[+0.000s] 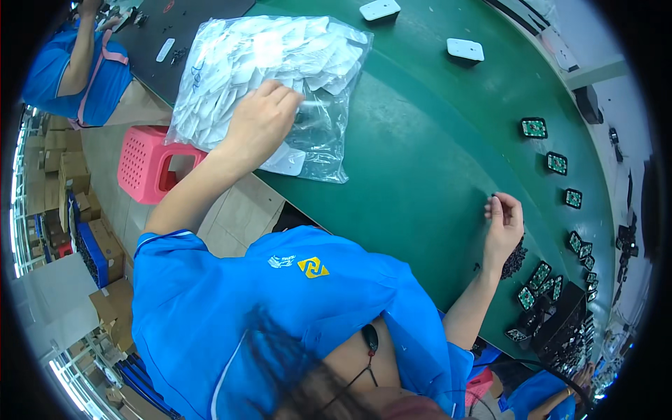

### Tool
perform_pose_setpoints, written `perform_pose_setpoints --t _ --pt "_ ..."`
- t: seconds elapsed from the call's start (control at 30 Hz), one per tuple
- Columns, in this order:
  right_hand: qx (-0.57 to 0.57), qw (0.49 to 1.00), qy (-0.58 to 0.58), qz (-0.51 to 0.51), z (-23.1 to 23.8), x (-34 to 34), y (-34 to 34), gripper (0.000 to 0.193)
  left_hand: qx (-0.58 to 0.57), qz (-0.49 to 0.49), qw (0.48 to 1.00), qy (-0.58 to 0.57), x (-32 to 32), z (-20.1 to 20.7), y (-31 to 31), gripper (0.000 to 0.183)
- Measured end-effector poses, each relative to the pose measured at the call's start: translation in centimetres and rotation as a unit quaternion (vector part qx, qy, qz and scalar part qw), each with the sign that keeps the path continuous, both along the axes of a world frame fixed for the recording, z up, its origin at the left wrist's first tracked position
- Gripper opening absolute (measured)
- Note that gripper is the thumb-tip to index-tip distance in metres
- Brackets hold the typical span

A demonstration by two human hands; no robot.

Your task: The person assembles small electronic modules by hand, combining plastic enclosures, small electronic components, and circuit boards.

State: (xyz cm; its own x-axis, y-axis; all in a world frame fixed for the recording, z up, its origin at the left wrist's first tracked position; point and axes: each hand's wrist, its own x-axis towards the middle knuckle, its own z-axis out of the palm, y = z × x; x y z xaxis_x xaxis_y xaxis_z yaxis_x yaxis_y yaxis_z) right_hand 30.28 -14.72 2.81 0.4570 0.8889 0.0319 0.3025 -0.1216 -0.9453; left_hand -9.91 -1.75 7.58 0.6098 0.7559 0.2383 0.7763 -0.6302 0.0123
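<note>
A clear plastic bag [329, 150] full of white plastic covers [238, 66] lies at the far left of the green table. Over its opening, my left hand [262, 122] pinches a thin white plastic cover [315, 103], seen nearly edge-on. One loose-looking white cover [285, 161] rests at the bag's near side, below my left wrist. My right hand [504, 220] is at the right, thumb and fingertips pressed together above the table; a dark speck shows there, too small to name. Beside that wrist is a heap of small black parts [515, 260].
Black housings with green circuit boards [534, 128] line the table's right side, several more clustered [539, 280] nearer me. Two white-topped units [465, 50] stand at the back of the green table [413, 133]. A pink stool [143, 164] and another person [77, 77] are at the left.
</note>
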Motion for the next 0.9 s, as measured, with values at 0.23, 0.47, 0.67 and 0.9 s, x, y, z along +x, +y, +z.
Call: perform_pose_setpoints --t 0.23,0.47,0.67,0.9 --pt "0.097 0.974 0.193 0.075 4.3 -4.8 1.9 0.027 -0.321 -0.056 0.855 -0.403 11.4 2.2 -2.8 0.027" --pt "0.090 0.976 0.175 0.094 4.8 -5.3 1.7 0.024 -0.269 -0.211 0.837 -0.426 19.3 -0.9 -2.6 0.021" --pt "0.075 0.984 0.118 0.107 3.7 -5.1 1.6 0.019 -0.341 -0.168 0.831 -0.406 20.6 -1.5 -2.5 0.010" --pt "0.145 0.968 -0.183 0.087 3.1 -4.7 2.3 0.015 -0.590 -0.055 0.687 -0.420 20.1 -1.5 -1.7 0.012"
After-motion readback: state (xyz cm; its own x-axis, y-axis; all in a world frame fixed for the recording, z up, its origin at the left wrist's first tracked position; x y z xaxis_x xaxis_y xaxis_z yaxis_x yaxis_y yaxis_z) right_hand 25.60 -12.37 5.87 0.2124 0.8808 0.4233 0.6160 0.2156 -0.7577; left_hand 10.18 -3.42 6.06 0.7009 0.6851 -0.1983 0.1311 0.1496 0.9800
